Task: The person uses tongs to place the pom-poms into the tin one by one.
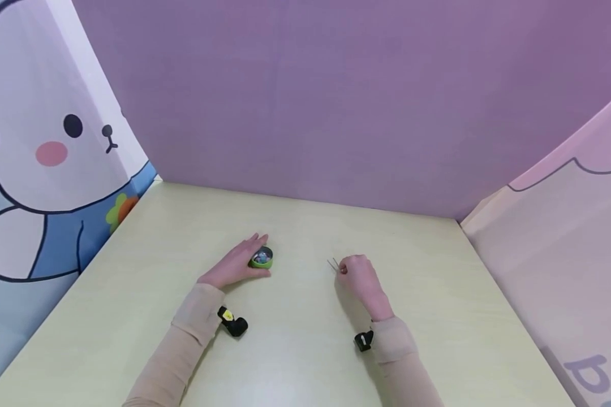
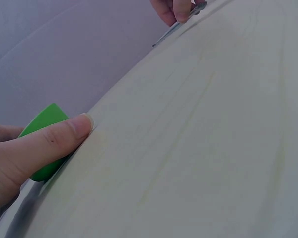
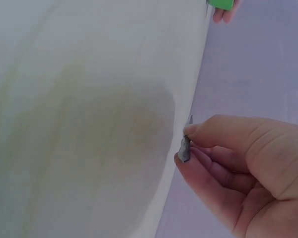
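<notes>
My left hand (image 1: 238,261) holds a small round green bowl (image 1: 262,263) on the table, the thumb on its near side and the fingers on its far side. Small bluish and pale pieces lie inside the bowl, too small to tell apart. In the left wrist view the thumb (image 2: 59,141) lies along the bowl's green wall (image 2: 47,116). To the right of the bowl, my right hand (image 1: 360,281) pinches metal tweezers (image 1: 332,264) between thumb and fingers. Their two thin prongs stand apart and point left, toward the bowl. The right wrist view shows the tweezers' grey end (image 3: 184,150) between thumb and finger.
Both hands are over a pale wood-look table (image 1: 295,350). A purple panel (image 1: 336,102) rises behind it. A wall with a cartoon figure (image 1: 46,141) stands at the left, and a pale pink one (image 1: 565,243) at the right.
</notes>
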`<state>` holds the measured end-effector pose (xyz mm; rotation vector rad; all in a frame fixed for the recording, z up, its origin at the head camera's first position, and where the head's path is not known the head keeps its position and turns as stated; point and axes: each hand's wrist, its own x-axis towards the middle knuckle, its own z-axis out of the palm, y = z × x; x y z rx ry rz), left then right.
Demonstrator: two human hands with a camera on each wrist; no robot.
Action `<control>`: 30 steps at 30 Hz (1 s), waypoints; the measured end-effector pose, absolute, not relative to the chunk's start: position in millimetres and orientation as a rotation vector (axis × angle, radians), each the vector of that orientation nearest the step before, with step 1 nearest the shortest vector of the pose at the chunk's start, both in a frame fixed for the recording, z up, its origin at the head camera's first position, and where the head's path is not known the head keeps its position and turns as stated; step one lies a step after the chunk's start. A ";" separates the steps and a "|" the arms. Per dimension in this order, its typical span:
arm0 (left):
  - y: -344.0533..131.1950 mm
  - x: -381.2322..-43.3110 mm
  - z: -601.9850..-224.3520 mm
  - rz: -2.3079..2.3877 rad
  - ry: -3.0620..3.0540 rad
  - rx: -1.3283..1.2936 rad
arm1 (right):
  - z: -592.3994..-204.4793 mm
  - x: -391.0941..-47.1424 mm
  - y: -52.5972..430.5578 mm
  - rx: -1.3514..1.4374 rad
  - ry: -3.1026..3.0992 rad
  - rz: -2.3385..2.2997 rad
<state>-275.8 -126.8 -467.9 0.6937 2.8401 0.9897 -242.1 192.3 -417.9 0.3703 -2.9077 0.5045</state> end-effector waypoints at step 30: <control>-137.2 -268.9 -468.7 1.020 2.836 0.616 | -411.3 -242.8 181.4 0.297 -3.062 0.542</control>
